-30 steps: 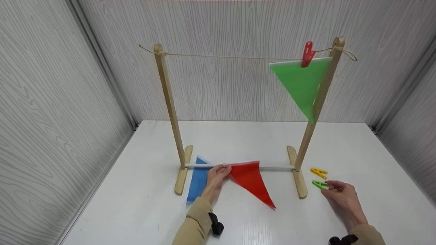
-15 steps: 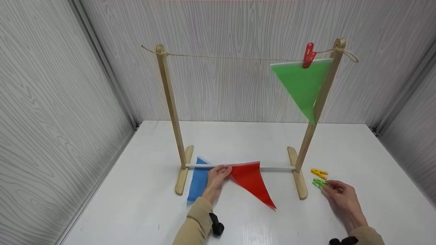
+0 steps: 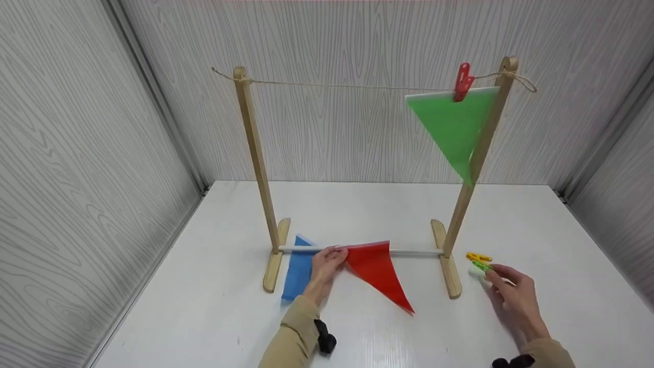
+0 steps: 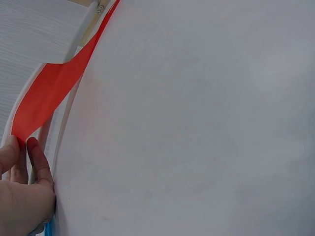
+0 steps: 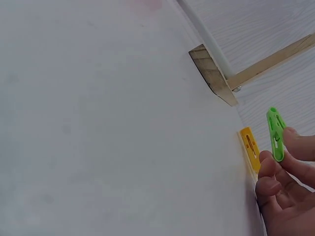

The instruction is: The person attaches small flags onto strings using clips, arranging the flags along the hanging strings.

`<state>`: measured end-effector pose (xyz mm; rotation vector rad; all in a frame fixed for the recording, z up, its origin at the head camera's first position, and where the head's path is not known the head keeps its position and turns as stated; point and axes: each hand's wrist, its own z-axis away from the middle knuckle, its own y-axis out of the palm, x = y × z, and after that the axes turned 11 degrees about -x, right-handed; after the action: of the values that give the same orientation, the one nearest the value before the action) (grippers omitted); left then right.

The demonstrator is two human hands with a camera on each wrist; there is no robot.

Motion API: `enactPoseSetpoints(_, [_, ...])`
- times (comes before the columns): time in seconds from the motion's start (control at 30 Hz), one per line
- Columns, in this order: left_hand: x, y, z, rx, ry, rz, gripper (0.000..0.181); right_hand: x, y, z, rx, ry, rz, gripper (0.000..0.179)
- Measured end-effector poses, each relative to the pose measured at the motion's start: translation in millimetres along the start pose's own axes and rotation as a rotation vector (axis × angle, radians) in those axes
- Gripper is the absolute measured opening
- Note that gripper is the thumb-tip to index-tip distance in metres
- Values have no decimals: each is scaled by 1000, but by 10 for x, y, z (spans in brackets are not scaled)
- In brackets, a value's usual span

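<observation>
My left hand (image 3: 326,268) pinches the top left corner of a red triangular flag (image 3: 375,266), whose white-edged top runs level near the stand's lower bar. In the left wrist view the flag (image 4: 47,93) bends away from the fingertips. At the right, my right hand (image 3: 516,294) holds a green clothespin (image 3: 481,266) between thumb and fingers, raised slightly off the table, as the right wrist view shows the clothespin (image 5: 275,132) upright. Just behind it a yellow clothespin (image 3: 479,256) lies on the table. Partly under my left hand and forearm is a blue flag (image 3: 298,271).
A wooden stand with a left post (image 3: 255,153) and right post (image 3: 483,148) carries a string (image 3: 327,85). From it hangs a green flag (image 3: 452,128), clipped by a red clothespin (image 3: 463,84). A white bar (image 3: 416,252) joins the feet. Grey panels surround the white table (image 3: 357,209).
My right hand has lifted the green clothespin off the table and turned it, bringing it nearer the yellow one. The left hand and the red flag have hardly moved.
</observation>
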<state>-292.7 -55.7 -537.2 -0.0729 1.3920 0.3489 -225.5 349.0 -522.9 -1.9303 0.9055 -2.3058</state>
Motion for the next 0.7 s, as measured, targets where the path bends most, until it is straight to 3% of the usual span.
enactPoseSetpoints(0.13, [-12,7,11,-9,7,-8,32,28,25,18,-46,43,-111,60])
enactPoseSetpoints(0.33, [-36,11,37,-18,3,0,35,67,54,55,-46,140,-292,58])
enactPoseSetpoints(0.43, [-48,8,54,-31,-16,5,38,88,68,88,-33,139,-384,47])
enactPoseSetpoints(0.57, [-66,14,72,-53,-13,36,37,127,97,130,15,100,-602,20])
enactPoseSetpoints(0.7, [-119,24,103,-63,18,50,37,202,122,162,76,89,-742,15])
